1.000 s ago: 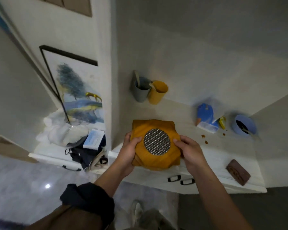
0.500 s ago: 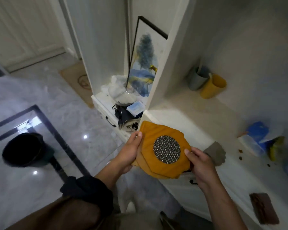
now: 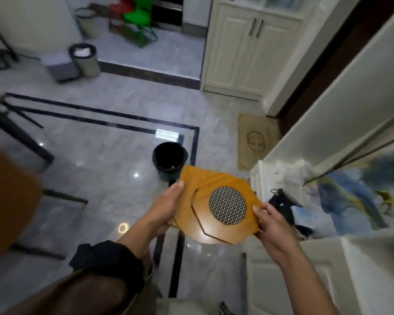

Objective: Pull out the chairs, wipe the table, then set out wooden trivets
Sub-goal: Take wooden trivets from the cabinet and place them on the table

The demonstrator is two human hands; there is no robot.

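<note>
Stack of orange-brown wooden trivets [image 3: 216, 201], top one w/ round metal mesh centre, fanned out, roughly flat, held up over the floor btwn both hands.

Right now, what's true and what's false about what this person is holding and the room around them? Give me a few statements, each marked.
1. The left hand and the right hand both hold the stack of wooden trivets. True.
2. The top trivet has a round metal mesh in its middle. True.
3. The black bin stands on a table. False: it stands on the floor, beyond the trivets.
4. The green chair is next to the person's legs. False: it is far across the room.
5. The trivets are laid out on a table. False: they are held in the air above the floor.
</note>
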